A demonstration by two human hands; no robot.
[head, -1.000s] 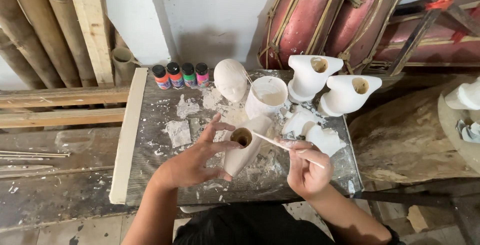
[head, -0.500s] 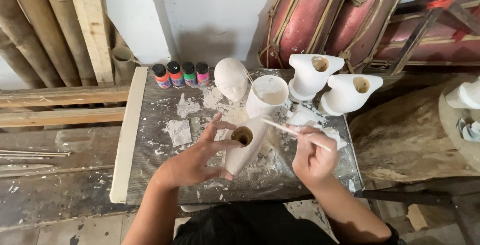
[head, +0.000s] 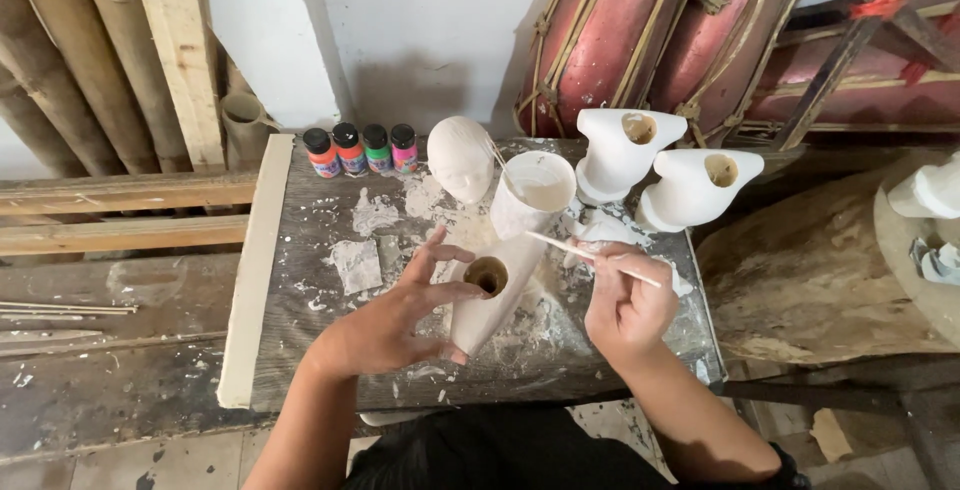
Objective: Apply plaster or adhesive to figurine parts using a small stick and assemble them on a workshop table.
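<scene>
My left hand (head: 395,315) grips a white, hollow figure piece (head: 487,298) with a round brown hole at its top, held upright on the paint-spattered board (head: 330,350). My right hand (head: 625,305) holds a thin wooden brush stick (head: 590,255) whose tip points left, toward the white cup of paint (head: 535,193). The stick's tip hangs just right of the held piece, apart from it.
Several small paint bottles (head: 362,149) stand in a row at the board's back left. A white carved head (head: 460,157) and two white hollow busts (head: 620,150) (head: 700,188) sit behind the cup. Red drums (head: 640,30) lean against the wall; a log (head: 800,280) lies right.
My right hand has lifted the brush stick from low beside the held piece up toward the paint cup. My left hand keeps the piece in place.
</scene>
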